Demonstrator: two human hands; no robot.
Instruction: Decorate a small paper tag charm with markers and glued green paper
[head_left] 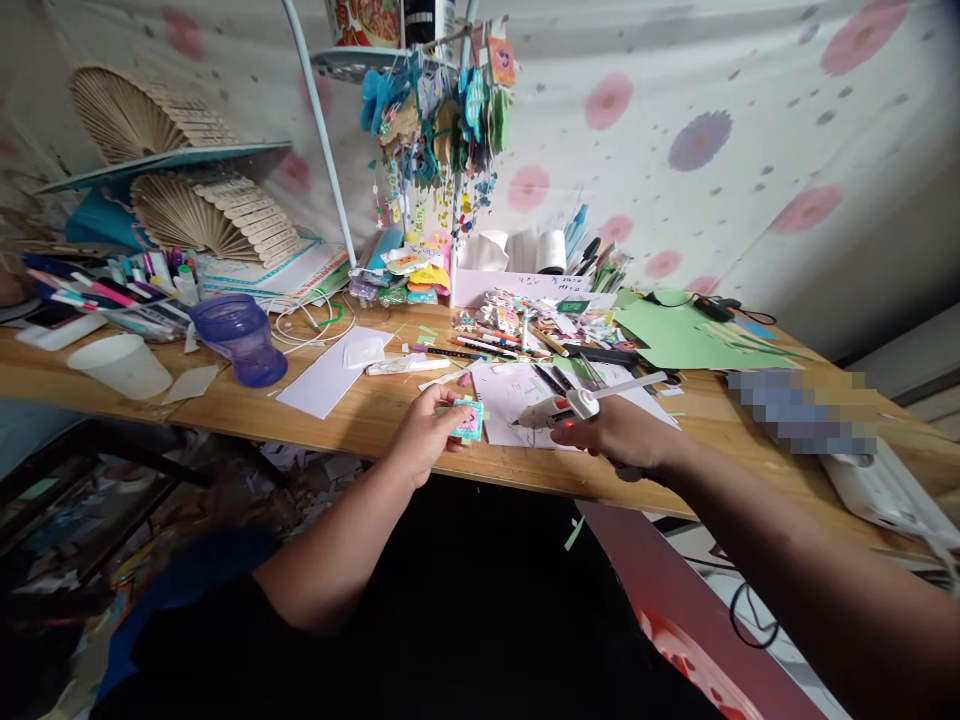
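Observation:
My left hand (424, 430) pinches a small teal and pink paper craft piece (468, 419) just above the front edge of the wooden desk (375, 410). My right hand (626, 435) grips a white hot glue gun (570, 405), its nozzle pointing left toward the craft piece, a glue stick jutting out behind. Both hands hover over a white sheet of paper (510, 395) marked with scribbles.
A purple cup (240, 340) and a white paper cup (124, 365) stand at the left. Pencils, paper cutouts and green paper (682, 335) crowd the desk's back. Hanging crafts (435, 130) dangle from a white rack. Wooden stick fans (210, 215) sit on books at far left.

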